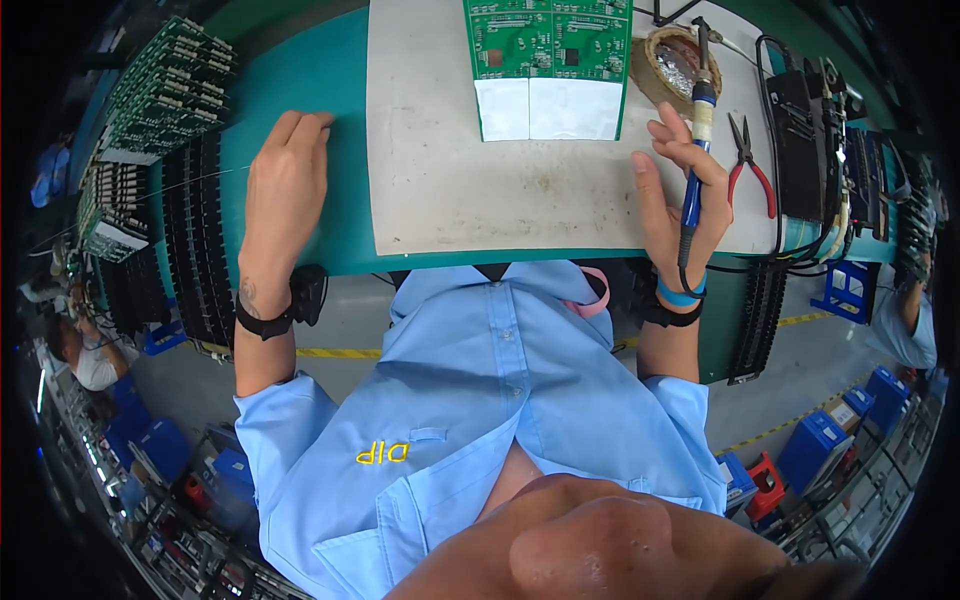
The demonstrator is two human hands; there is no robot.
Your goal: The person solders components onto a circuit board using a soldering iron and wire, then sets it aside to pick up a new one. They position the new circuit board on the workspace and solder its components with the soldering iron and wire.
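My right hand [690, 200] holds a soldering iron [703, 125] with a blue handle, its tip end pointing away from me over a round brown dish [672, 65] with shiny silvery stuff inside. The thumb and forefinger are spread, and the iron rests against the other fingers. On the green mat, left of the pale sheet, my left hand [285, 185] has its fingers curled and pressed together. A thin solder wire [195, 183] runs to it from the left; its end is hidden. Beyond both hands lies a green circuit board panel [548, 45] with white-covered near edges [548, 110].
Red-handled pliers [748, 170] lie right of my right hand, beside a dark soldering station [805, 140] with cables. Stacked circuit boards [170, 90] and black slotted rails [195, 240] stand at left. Another black rail [760, 320] is at the right edge. Other people work nearby.
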